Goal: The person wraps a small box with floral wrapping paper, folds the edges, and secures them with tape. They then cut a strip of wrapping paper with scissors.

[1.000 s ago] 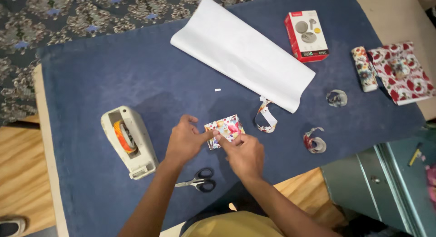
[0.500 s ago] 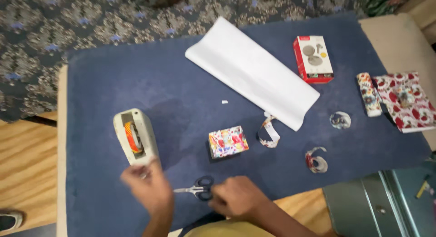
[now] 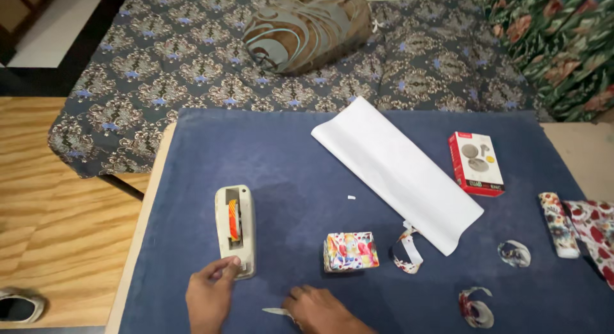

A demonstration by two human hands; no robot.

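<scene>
My left hand (image 3: 210,297) is at the bottom edge of the view, its fingers pinching the near end of a cream tape dispenser (image 3: 235,228) that holds an orange roll. To its right, my right hand (image 3: 322,310) is closed over the handles of the scissors (image 3: 275,311); only the blade tips stick out to the left. A small box wrapped in bright floral paper (image 3: 350,251) lies on the blue cloth (image 3: 288,161) just beyond my right hand, and neither hand touches it.
A white paper roll (image 3: 396,171) lies diagonally at mid-table, with a red and white carton (image 3: 476,162) to its right. Curled paper scraps (image 3: 408,251) (image 3: 513,253) (image 3: 476,306) and wrapped parcels (image 3: 559,224) (image 3: 595,228) lie at the right. A patterned bed with a pillow (image 3: 307,27) is behind the table.
Both hands left the wrapped box and drew back to the near edge, the left to the dispenser and the right to the scissors. The view tilted up and now shows the bed.
</scene>
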